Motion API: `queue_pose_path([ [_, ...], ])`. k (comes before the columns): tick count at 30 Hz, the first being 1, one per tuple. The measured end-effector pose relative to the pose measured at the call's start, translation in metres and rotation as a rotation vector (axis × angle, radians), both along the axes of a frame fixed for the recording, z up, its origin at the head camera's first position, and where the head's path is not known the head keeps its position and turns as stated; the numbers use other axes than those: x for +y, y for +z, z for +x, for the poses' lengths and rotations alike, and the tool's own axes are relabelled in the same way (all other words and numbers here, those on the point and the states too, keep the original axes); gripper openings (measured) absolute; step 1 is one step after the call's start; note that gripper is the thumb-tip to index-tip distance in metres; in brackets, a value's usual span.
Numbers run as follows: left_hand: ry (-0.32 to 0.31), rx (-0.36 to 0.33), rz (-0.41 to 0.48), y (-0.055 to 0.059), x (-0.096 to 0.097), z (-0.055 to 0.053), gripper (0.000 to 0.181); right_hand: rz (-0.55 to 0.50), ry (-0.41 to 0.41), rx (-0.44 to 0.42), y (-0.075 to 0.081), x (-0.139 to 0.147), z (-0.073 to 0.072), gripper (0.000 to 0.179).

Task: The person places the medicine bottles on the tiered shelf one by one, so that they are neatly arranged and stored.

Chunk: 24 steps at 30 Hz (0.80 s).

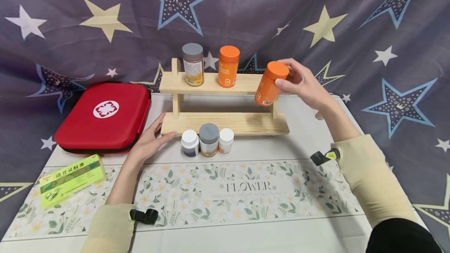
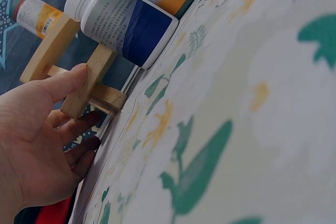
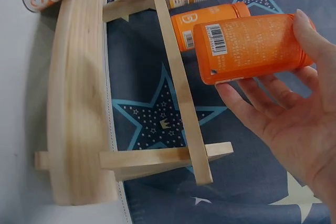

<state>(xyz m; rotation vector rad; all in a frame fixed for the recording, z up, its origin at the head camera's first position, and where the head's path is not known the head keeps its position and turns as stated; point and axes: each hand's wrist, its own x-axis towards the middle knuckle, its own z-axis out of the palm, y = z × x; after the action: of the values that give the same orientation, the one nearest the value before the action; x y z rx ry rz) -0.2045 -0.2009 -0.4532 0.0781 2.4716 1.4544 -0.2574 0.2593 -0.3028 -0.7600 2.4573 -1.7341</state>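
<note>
My right hand (image 1: 304, 83) holds an orange bottle (image 3: 247, 48) near its orange cap, thumb on one side and fingers on the other. The bottle tilts in front of the right end of the upper shelf of a two-tier wooden rack (image 1: 225, 123). With the left hand (image 2: 47, 129) I grip the left end of the rack's lower plank (image 2: 89, 85), thumb on one face and fingers round the other side. On the upper shelf stand a grey-capped bottle (image 1: 193, 65) and another orange bottle (image 1: 228, 67).
Before the rack stand two small white-capped bottles, one on the left (image 1: 190, 143) and one on the right (image 1: 226, 141), with a grey-capped jar (image 1: 209, 140) between. A red first-aid case (image 1: 102, 118) and a green medicine box (image 1: 72, 180) lie left. Behind hangs a star-patterned cloth (image 1: 267, 15).
</note>
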Motion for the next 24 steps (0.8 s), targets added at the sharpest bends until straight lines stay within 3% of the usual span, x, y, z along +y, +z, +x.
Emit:
queue_pose_path([
  [13,0.0,0.003,0.005,0.0,-0.001,0.002,0.097,0.099,-0.094,-0.027,0.013,-0.013,-0.038,0.043],
  [24,0.003,0.006,0.004,0.001,0.0,0.001,0.097,0.132,-0.131,-0.094,0.013,-0.019,-0.056,0.049],
])
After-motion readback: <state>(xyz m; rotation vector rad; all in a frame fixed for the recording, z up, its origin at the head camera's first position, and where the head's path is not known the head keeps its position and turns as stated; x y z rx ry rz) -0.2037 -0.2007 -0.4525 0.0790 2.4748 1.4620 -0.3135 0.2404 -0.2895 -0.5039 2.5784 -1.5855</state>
